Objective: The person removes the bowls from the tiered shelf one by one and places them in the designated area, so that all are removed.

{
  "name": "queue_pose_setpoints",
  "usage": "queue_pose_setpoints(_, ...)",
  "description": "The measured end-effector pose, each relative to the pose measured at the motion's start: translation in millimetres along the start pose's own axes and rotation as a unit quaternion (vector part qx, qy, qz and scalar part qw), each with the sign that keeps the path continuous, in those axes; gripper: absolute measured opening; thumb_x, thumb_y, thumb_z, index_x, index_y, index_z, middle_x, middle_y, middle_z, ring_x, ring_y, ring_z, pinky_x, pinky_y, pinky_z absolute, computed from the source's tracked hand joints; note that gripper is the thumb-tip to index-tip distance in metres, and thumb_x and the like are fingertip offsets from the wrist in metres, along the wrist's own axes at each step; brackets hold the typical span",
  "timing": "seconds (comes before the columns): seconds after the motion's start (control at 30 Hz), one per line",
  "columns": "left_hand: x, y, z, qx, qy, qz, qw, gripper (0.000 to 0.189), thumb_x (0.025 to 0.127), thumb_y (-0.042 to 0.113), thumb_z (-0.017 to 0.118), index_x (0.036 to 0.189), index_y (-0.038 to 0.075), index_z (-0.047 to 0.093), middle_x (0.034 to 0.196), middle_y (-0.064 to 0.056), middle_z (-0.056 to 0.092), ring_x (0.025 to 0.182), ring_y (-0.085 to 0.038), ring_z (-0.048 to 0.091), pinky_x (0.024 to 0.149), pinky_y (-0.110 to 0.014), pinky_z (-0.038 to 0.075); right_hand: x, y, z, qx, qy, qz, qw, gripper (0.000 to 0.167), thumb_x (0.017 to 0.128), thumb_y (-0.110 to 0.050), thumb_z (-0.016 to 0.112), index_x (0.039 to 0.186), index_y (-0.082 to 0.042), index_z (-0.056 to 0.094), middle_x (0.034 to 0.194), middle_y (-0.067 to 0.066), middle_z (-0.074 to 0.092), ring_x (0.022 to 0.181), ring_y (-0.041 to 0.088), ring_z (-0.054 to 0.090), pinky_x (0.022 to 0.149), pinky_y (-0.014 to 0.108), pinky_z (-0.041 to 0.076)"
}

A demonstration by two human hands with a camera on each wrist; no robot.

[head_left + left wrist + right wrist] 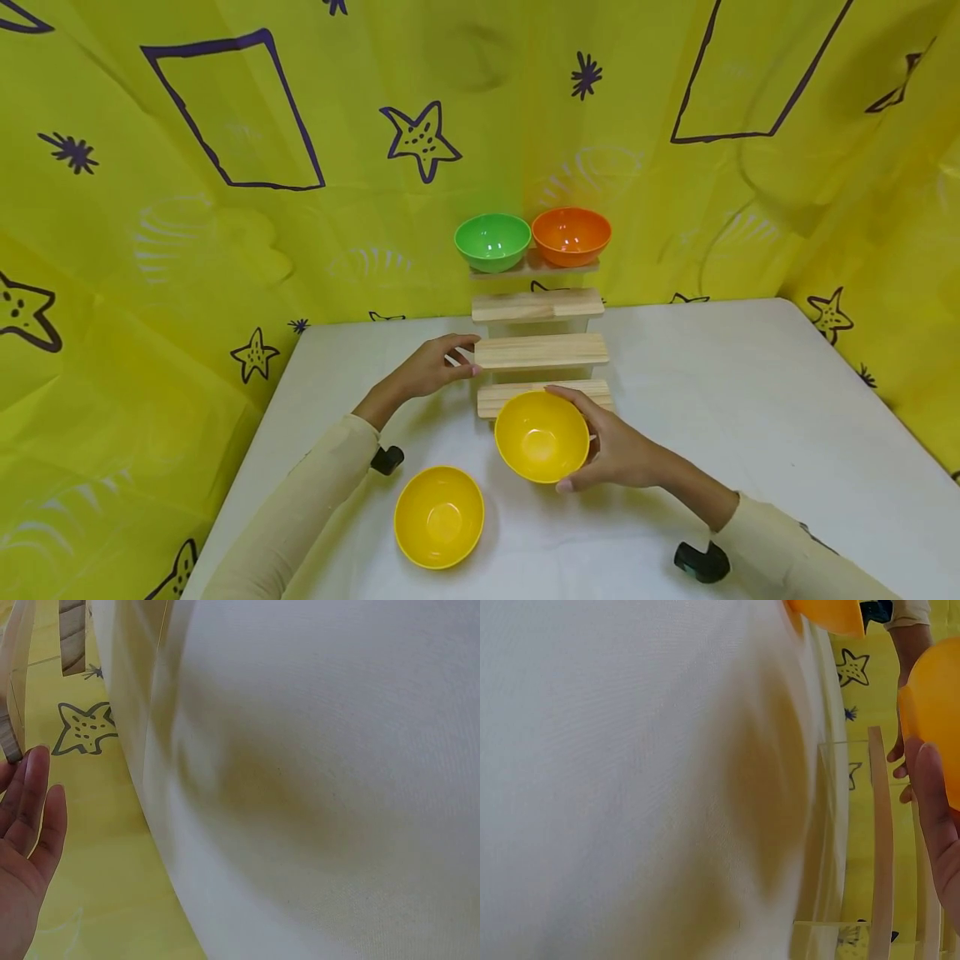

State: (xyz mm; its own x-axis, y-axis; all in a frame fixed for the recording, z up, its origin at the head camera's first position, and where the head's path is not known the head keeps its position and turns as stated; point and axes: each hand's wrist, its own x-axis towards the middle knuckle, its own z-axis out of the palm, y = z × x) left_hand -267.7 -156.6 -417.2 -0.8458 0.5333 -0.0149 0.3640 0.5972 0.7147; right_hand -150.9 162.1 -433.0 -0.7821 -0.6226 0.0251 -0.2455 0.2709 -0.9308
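My right hand (626, 446) holds a yellow bowl (542, 437) by its right side, fingers at the far rim and thumb at the near rim. The bowl is in front of the lowest step of a wooden step rack (542, 352) and overlaps it in the head view. My left hand (435, 364) pinches the left end of the rack's second step from the bottom, its fingertips (37, 761) right at the wood in the left wrist view. A second yellow bowl (439, 518) sits on the table. On the top step stand a green bowl (492, 242) and an orange bowl (572, 237).
The white table (712, 400) stretches out on both sides of the rack. Behind it and at both sides hangs a yellow patterned cloth (360, 233). Clear supports (825, 840) carry the wooden steps.
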Motion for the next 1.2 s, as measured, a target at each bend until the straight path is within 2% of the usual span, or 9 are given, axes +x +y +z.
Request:
queue_pose_setpoints(0.6, 0.7, 0.1, 1.7, 0.008, 0.004, 0.005, 0.9999, 0.060, 0.096, 0.027, 0.071, 0.147, 0.006, 0.050, 0.133, -0.013, 0.063, 0.110, -0.025, 0.066, 0.089, -0.035, 0.056, -9.6, 8, 6, 0.010, -0.041, 0.014, 0.9990, 0.109, 0.071, -0.023, 0.092, 0.156, -0.024, 0.023, 0.148, 0.016, 0.039, 0.109, 0.032, 0.056, 0.080, 0.035, 0.058)
queue_pose_setpoints(0.83, -0.3, 0.1, 0.7, 0.010, 0.005, 0.010, 0.9999, 0.060, 0.096, 0.028, 0.071, 0.147, 0.006, 0.050, 0.133, -0.014, 0.062, 0.110, -0.026, 0.066, 0.088, -0.036, 0.057, -12.7, 10, 9, 0.025, -0.063, 0.005, 0.9977, 0.111, 0.071, -0.022, 0.092, 0.157, -0.021, 0.022, 0.147, 0.015, 0.041, 0.112, 0.032, 0.057, 0.085, 0.033, 0.058)
queue_pose_setpoints(1.0, 0.1, -0.9, 0.8, 0.012, 0.006, 0.010, 0.9999, 0.060, 0.096, 0.027, 0.071, 0.147, 0.006, 0.050, 0.133, -0.013, 0.063, 0.109, -0.025, 0.067, 0.090, -0.036, 0.056, -14.1, 10, 12, 0.034, -0.083, 0.012, 0.9959, 0.112, 0.070, -0.021, 0.093, 0.156, -0.016, 0.021, 0.146, 0.010, 0.042, 0.114, 0.029, 0.059, 0.089, 0.031, 0.056)
queue_pose_setpoints(1.2, 0.8, -1.6, 1.4, 0.011, 0.006, 0.014, 0.9998, 0.059, 0.096, 0.026, 0.071, 0.147, 0.006, 0.050, 0.133, -0.013, 0.063, 0.108, -0.024, 0.067, 0.092, -0.036, 0.056, -14.0, 11, 15, 0.049, -0.106, 0.013, 0.9930, 0.109, 0.070, -0.020, 0.092, 0.154, -0.018, 0.023, 0.145, 0.007, 0.044, 0.117, 0.026, 0.058, 0.091, 0.032, 0.055)
